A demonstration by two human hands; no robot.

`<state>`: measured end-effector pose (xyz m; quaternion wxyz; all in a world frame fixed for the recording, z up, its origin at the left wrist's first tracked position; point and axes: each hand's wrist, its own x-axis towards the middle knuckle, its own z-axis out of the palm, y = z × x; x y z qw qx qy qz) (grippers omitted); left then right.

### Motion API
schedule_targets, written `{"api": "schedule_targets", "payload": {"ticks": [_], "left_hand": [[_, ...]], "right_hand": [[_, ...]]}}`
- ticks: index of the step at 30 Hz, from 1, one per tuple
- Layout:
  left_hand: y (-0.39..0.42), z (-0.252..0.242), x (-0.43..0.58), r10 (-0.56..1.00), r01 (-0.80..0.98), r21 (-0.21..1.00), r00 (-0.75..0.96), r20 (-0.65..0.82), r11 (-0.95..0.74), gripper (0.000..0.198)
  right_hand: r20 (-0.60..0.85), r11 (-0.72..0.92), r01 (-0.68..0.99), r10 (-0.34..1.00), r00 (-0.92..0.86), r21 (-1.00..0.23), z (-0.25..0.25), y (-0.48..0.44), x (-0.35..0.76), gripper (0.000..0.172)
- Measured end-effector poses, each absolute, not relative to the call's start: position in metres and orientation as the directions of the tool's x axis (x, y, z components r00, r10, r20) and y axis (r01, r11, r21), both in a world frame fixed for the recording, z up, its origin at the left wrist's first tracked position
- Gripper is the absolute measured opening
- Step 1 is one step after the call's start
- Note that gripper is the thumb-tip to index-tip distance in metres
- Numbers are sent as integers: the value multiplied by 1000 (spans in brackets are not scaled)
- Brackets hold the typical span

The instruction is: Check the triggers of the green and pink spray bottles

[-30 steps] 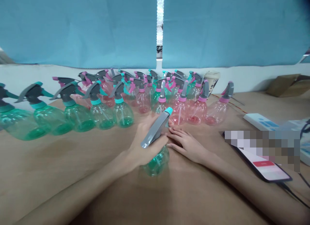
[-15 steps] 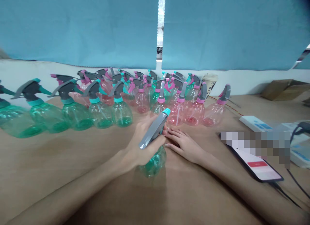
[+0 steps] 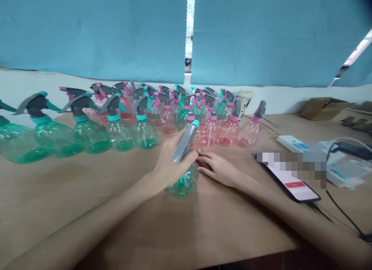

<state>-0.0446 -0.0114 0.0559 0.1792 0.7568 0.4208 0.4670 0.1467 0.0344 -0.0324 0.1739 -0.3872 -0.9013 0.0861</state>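
Note:
My left hand (image 3: 171, 157) is wrapped around the neck of a green spray bottle (image 3: 183, 183) with a grey trigger head and a turquoise nozzle. The bottle leans a little, its nozzle pointing away from me. My right hand (image 3: 219, 168) lies low beside it, palm down with fingers stretched out. Its fingertips come close to the bottle and my left fingers; whether they touch is unclear. Just beyond my hands stand pink spray bottles (image 3: 209, 131) with grey heads. To the left is a row of green spray bottles (image 3: 146, 132).
More pink and green bottles crowd the back, near a paper cup (image 3: 244, 101). On the right lie a phone (image 3: 296, 184) with a cable, a white power strip (image 3: 294, 143), white boxes with cables (image 3: 345, 173) and a cardboard box (image 3: 324, 107). A blue curtain (image 3: 116, 37) hangs behind.
My view has shifted slightly right, bringing the table's near edge into sight. The held bottle's head stands a little more upright. Both hands keep much the same pose.

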Motion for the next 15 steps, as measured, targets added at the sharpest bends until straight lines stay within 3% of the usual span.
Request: {"api": "schedule_targets", "payload": {"ticks": [3,10,15], "left_hand": [[-11,54,-45,797,466,659,204,569,-590,34],[-17,54,-48,829,539,650,191,526,-536,36],[-24,60,-59,825,563,621,232,515,-545,33]], "right_hand": [[217,679,650,730,-648,-342,-16,22,149,45],[160,628,548,725,-670,-553,31,-24,138,61],[245,573,641,811,-531,-511,35,-38,105,64]]}}
